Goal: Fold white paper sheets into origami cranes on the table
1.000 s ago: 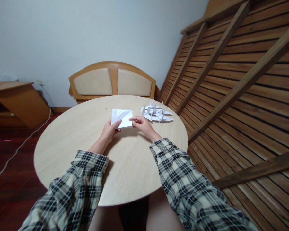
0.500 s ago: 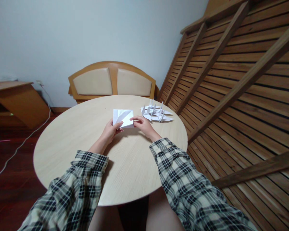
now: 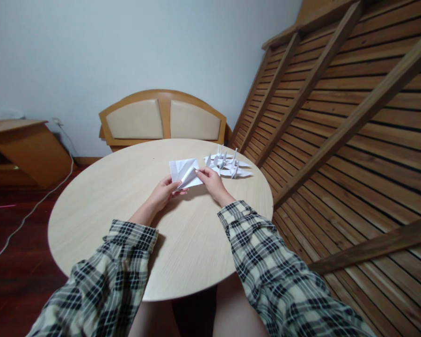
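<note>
The left hand (image 3: 165, 192) grips the white folded paper (image 3: 183, 171) at its near edge, and the right hand (image 3: 212, 182) pinches a raised flap of it. The paper is above the counter (image 3: 119, 206), toward its far edge; the paper cranes (image 3: 228, 164) stand near the far right edge.
</note>
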Demonstrator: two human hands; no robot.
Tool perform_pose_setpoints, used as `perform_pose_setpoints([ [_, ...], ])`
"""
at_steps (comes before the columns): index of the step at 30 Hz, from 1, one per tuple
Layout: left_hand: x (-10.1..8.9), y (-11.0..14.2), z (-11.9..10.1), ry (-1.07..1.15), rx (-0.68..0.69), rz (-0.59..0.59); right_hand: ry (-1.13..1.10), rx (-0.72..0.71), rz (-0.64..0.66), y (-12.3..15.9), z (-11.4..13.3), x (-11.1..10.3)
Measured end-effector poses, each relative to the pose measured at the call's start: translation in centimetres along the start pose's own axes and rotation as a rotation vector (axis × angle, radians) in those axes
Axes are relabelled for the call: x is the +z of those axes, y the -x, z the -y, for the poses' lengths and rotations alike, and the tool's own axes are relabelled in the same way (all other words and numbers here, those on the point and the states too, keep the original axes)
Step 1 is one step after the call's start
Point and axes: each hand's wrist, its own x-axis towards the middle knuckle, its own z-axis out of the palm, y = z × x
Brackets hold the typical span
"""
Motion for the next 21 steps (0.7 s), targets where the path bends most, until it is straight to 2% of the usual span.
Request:
perform_pose_setpoints([
  [12,0.47,0.42,-0.02,-0.002,-0.043,0.132,0.04,-0.028,-0.107,-0.19,-0.07,-0.29],
  [21,0.91,0.81,-0.17,-0.005,-0.058,0.164,0.07,-0.05,-0.134,-0.28,-0.27,-0.44],
])
